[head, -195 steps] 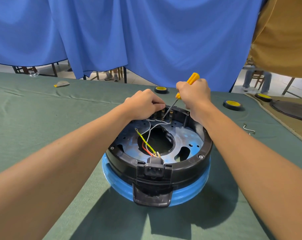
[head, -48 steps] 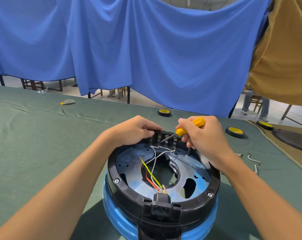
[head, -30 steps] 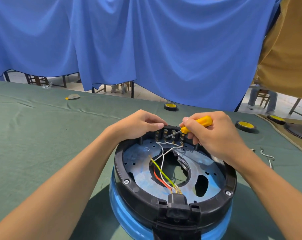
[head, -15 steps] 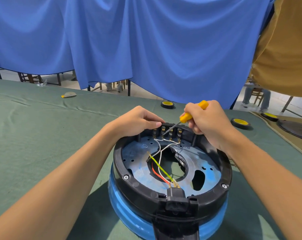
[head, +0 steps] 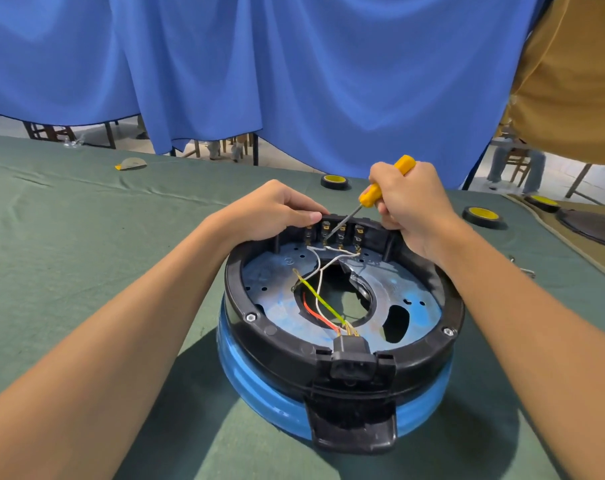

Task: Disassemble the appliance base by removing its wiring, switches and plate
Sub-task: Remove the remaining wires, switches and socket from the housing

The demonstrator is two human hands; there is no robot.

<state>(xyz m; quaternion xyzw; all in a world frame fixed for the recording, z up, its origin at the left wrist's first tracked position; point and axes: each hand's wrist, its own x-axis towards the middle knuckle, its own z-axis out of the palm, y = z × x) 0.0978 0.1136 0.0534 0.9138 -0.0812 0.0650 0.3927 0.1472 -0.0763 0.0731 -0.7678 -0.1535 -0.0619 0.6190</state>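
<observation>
A: What does the head view show?
B: A round black-and-blue base sits on a green table, centre frame, with its plate and wires exposed.
A: And the hands?
B: The left hand curls its fingers over the base's far rim, just beside the switches. The right hand grips a yellow screwdriver, its tip touching a switch terminal.

One base, one screwdriver, three yellow-centred discs, two hands.
</observation>
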